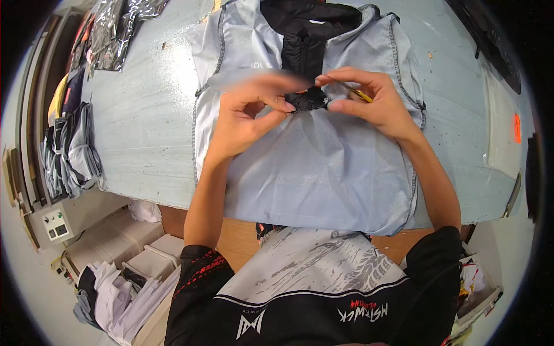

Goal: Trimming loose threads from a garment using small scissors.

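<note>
Grey cloth makes up the shirt (pixel 314 173) spread on the desk (pixel 138 132) before me, its black collar farthest away. My left hand (pixel 251 109) pinches the lower end of its black placket (pixel 306 100); my right hand (pixel 375 104), thumb beside that end, grips a yellow tool (pixel 363 96).

Lettering (pixel 366 313) on worn shirt (pixel 314 259), faint on garment (pixel 277 179)

Lt blue-grey table (pixel 138 150) under & around hands (pixel 245 121), w/ bright glare patch (pixel 179 66) L of them. Socket panel (pixel 56 225) far L, lower. Beige bins (pixel 118 235) below-L. Brown surface (pixel 234 237) just below hands, can't tell if floor.
</note>
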Demonstrator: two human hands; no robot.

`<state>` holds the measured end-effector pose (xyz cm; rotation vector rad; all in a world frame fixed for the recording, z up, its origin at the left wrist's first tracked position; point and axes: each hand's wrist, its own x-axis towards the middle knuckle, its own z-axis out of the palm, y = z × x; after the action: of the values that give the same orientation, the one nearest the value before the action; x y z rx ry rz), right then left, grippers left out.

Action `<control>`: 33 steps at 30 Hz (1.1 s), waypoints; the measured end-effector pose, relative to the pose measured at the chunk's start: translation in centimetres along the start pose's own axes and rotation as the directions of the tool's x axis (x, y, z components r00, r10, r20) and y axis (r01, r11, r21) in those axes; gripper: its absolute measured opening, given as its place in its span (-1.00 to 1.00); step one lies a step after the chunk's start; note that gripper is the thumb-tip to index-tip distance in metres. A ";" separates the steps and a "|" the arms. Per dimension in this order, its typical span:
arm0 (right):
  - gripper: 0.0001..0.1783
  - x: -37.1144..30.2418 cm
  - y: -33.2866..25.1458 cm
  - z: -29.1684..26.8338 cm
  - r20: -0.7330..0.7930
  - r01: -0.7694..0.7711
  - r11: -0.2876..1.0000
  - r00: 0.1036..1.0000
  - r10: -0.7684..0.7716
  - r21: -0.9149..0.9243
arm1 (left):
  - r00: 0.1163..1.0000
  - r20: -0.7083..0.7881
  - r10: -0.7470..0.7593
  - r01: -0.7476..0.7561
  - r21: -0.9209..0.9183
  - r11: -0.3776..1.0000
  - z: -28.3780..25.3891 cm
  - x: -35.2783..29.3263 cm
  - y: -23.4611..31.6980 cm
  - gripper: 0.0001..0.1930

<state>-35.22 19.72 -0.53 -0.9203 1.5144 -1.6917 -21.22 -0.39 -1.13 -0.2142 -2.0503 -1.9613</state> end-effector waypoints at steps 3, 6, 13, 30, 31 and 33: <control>-0.70 0.0 -1.1 -0.8 0.129 -0.172 0.984 0.976 0.177 -0.049 | 0.997 -0.030 -0.065 0.064 -0.042 0.997 0.3 -0.1 0.7 -0.82; -0.71 -0.1 -0.4 -1.2 0.130 -0.140 0.988 0.981 0.147 -0.066 | 0.986 -0.072 -0.151 0.143 -0.112 0.983 0.6 0.0 0.9 -0.83; -0.79 -0.3 -0.4 -0.8 0.077 -0.092 0.994 0.992 0.097 -0.057 | 0.973 -0.114 -0.201 0.186 -0.128 0.974 1.0 0.1 0.5 -0.89; -0.54 -0.8 0.1 1.1 0.062 0.331 0.836 0.939 -0.339 -0.438 | 0.943 -0.063 -0.328 0.310 -0.199 0.930 0.8 0.0 0.1 -0.87; -0.54 -0.8 0.1 1.1 0.064 0.331 0.837 0.939 -0.338 -0.437 | 0.937 -0.053 -0.346 0.328 -0.214 0.920 0.9 0.0 0.1 -0.88; -0.54 -0.8 0.2 1.0 0.075 0.340 0.827 0.936 -0.344 -0.448 | 0.938 -0.052 -0.343 0.323 -0.229 0.918 1.0 0.0 0.3 -0.88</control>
<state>-33.94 19.81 -0.67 -1.5115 1.8850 -1.5965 -21.23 0.67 -0.90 0.1934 -1.9122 -2.3507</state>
